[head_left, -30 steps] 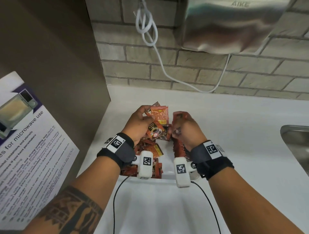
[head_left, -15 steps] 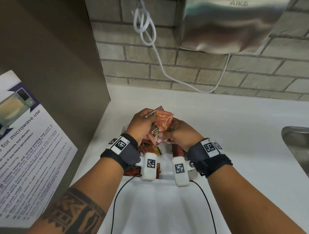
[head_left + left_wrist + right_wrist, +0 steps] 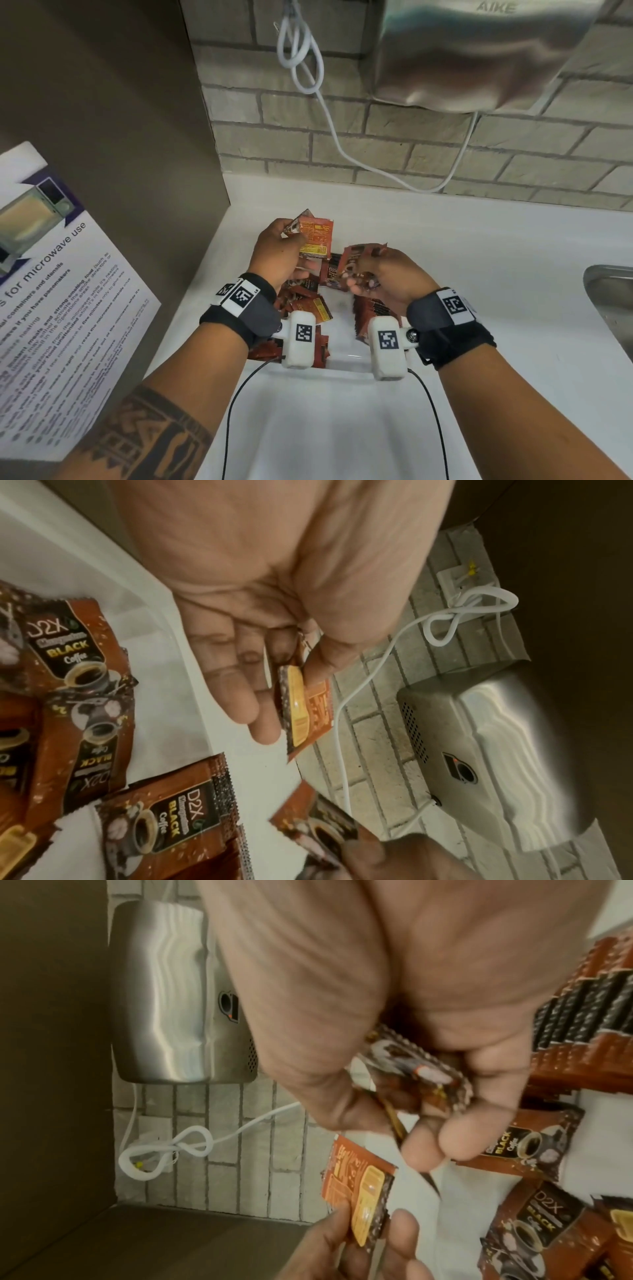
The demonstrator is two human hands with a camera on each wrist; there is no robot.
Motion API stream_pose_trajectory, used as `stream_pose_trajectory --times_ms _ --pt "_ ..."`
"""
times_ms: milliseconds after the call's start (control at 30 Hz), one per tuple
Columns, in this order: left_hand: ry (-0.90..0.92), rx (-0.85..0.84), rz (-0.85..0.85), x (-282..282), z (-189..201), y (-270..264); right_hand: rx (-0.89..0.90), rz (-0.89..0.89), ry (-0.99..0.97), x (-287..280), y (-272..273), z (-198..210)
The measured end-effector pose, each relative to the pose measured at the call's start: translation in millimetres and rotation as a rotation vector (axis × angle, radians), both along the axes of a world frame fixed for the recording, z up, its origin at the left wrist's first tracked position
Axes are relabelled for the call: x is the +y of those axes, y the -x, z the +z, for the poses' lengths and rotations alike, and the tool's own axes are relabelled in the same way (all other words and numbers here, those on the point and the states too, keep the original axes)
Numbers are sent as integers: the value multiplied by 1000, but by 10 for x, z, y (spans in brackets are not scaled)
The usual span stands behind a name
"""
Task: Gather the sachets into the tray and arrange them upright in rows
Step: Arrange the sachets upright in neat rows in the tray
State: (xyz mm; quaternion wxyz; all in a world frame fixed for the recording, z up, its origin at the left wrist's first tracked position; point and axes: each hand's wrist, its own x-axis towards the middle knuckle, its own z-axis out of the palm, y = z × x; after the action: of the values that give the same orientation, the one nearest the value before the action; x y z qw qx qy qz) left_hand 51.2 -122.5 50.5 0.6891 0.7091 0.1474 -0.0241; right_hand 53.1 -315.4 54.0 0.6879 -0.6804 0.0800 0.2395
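Observation:
A white tray (image 3: 344, 359) on the counter holds orange-brown coffee sachets. My left hand (image 3: 279, 251) pinches a couple of sachets (image 3: 314, 234) upright above the tray's far left; thumb and fingers clamp them (image 3: 304, 710). My right hand (image 3: 383, 275) grips a small bunch of sachets (image 3: 347, 265) over the tray's far right, fingers curled round them (image 3: 411, 1074). Loose sachets (image 3: 82, 669) lie flat in the tray's left half (image 3: 308, 305). A row of sachets (image 3: 589, 1010) stands on edge along the right side (image 3: 373, 313).
A steel hand dryer (image 3: 479, 51) hangs on the brick wall, with a white cable (image 3: 308, 68) looping down. A brown panel (image 3: 120, 137) with a microwave notice (image 3: 58, 291) closes the left. A steel sink (image 3: 613, 305) edges the right. White counter (image 3: 479, 257) surrounds the tray.
The hands met over the tray half a second ago, both on the sachets. They have since parted: the left rose back left with its sachets, the right drew right with a bunch.

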Motion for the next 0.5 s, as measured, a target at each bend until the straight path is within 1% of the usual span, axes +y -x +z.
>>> stream_pose_trajectory --times_ms 67,167,267,367,500 --pt "15 3 -3 -12 1 13 38 -77 -64 5 -13 10" --pt "59 7 -60 -44 2 39 58 -137 -180 59 1 17" --pt "89 17 -114 -65 9 59 -45 -166 -153 93 14 7" --pt "97 21 -147 -87 28 79 -114 -142 -89 90 27 21" --pt "114 -3 -185 -150 25 114 -110 -62 -178 160 60 93"
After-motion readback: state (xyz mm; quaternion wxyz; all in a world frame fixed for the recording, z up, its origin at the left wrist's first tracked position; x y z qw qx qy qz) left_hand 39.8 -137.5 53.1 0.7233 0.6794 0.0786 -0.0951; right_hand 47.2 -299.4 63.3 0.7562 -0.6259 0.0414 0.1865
